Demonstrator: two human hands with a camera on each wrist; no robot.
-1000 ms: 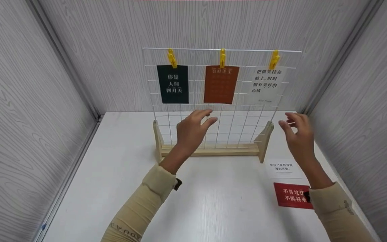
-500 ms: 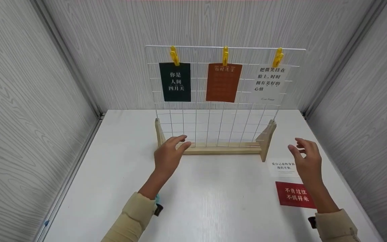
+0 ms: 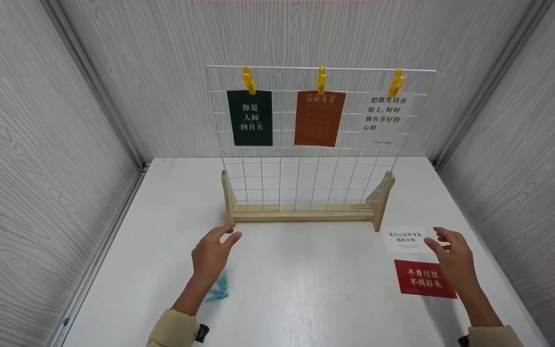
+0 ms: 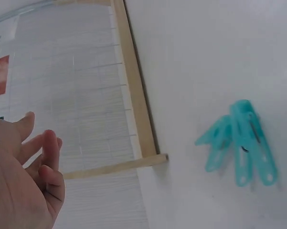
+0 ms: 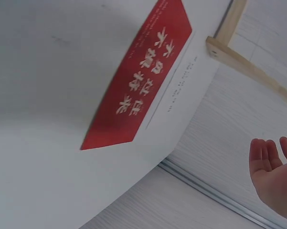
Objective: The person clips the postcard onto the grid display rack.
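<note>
saw left hand (image 3: 210,255) and right hand (image 3: 456,260) half open, fingers loosely bent, holding nothing. found red card (image 3: 423,280) and white card (image 3: 405,245) lying at near right, close to right hand — teal clips (image 4: 240,133) on table (image 3: 306,289) at near left. judged cards light, thin, bendable, best lifted by an edge; clips light, springy, best pinched at handles. made out clips unblocked from left wrist view — from head view, lost partly behind left arm (image 3: 191,295).

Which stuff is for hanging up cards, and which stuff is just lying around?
Probably for the job:
rack
yellow clips
teal clips
dark green card
orange card
hanging white card
flat white card
red card

Probably just background:
white table
grey walls
</note>
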